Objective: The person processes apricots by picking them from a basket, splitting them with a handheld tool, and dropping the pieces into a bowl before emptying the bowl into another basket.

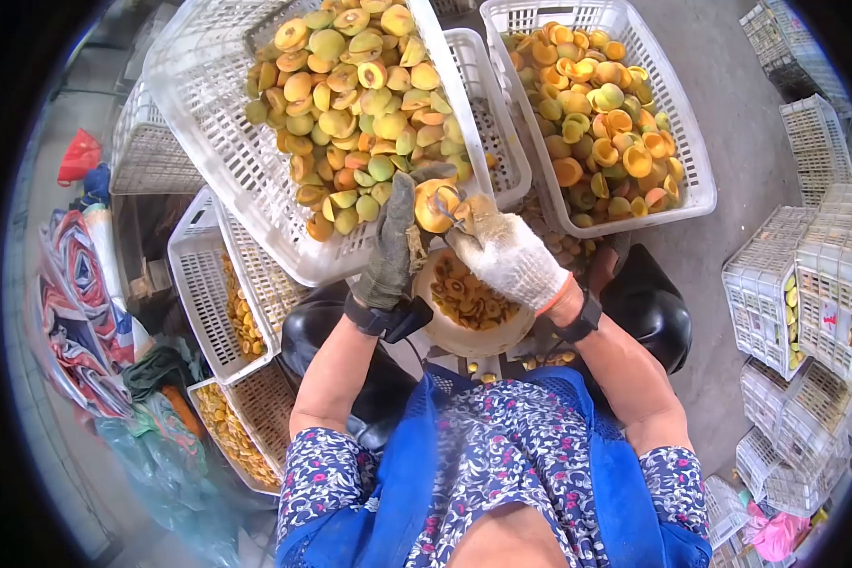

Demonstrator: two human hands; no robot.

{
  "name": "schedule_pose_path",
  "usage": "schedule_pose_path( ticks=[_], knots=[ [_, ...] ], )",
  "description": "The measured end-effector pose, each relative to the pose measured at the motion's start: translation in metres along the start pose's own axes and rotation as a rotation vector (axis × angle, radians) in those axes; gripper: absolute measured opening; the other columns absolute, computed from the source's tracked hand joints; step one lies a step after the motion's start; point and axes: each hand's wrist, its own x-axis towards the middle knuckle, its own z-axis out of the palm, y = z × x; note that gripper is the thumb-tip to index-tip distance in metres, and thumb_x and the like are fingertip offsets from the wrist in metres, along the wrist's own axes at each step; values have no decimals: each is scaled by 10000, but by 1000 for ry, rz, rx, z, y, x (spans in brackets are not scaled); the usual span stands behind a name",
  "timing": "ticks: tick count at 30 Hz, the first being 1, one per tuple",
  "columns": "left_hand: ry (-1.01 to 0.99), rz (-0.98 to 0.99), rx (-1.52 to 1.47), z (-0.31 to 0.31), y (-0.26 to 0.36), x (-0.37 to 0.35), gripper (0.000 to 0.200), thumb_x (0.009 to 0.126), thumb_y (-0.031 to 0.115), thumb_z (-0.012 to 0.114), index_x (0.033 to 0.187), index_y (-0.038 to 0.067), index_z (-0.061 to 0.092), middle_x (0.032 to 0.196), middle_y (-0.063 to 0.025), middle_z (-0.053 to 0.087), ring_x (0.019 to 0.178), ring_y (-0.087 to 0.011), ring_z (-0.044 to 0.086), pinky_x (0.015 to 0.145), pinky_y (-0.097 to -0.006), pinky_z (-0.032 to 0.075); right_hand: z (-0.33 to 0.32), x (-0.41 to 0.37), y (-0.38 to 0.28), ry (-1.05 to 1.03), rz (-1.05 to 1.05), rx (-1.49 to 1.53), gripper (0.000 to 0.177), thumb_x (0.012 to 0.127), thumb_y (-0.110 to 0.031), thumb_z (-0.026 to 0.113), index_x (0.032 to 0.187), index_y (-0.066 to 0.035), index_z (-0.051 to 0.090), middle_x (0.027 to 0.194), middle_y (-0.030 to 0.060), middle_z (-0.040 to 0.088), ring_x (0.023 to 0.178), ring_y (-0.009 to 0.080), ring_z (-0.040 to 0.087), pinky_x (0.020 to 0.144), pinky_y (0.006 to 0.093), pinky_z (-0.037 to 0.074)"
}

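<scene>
My left hand (391, 248), in a dark grey-green glove, is closed around a halved yellow peach (434, 206). In a whitish knit glove, my right hand (509, 251) has its fingers curled against the fruit's cut side. A small dark metal tip shows at those fingers; most of that tool is hidden. Below both hands stands a pale bucket (481, 345) holding brownish-orange pit pieces (471, 295). Just beyond my left hand, a tilted white crate (194, 123) holds many peach halves (350, 104), some with pits. Hollowed halves (596, 114) fill part of the right crate (696, 194).
More white crates (220, 327) with orange pieces stand at the left. Stacked crates (757, 275) line the right side. Striped cloth sacks (80, 303) and green plastic (166, 454) lie at far left. My black boots (648, 308) flank the bucket.
</scene>
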Motion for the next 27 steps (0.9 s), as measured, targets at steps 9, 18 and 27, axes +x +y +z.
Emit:
schedule_pose_path(
  ticks=[9, 18, 27],
  knots=[
    [60, 32, 27, -4, -34, 2, 569, 1025, 493, 304, 1173, 7, 559, 991, -57, 612, 906, -113, 587, 854, -256, 475, 21, -16, 1, -120, 19, 85, 112, 771, -78, 624, 882, -79, 637, 878, 96, 596, 745, 270, 617, 604, 361, 510],
    [28, -29, 179, -10, -43, -3, 561, 1027, 470, 321, 1043, -8, 615, 913, -59, 625, 843, -111, 585, 791, -261, 486, 9, -12, 7, -406, 469, 605, 149, 850, -157, 562, 889, -15, 586, 793, 190, 633, 737, 363, 627, 625, 435, 508],
    [-195, -154, 374, -25, -27, 4, 517, 1000, 171, 443, 1455, -11, 281, 1409, -172, 423, 1283, -266, 433, 1067, -361, 361, 7, -13, 16, -414, 541, 817, 348, 826, -215, 591, 1053, 44, 542, 798, 195, 635, 680, 372, 633, 616, 426, 488]
  ],
)
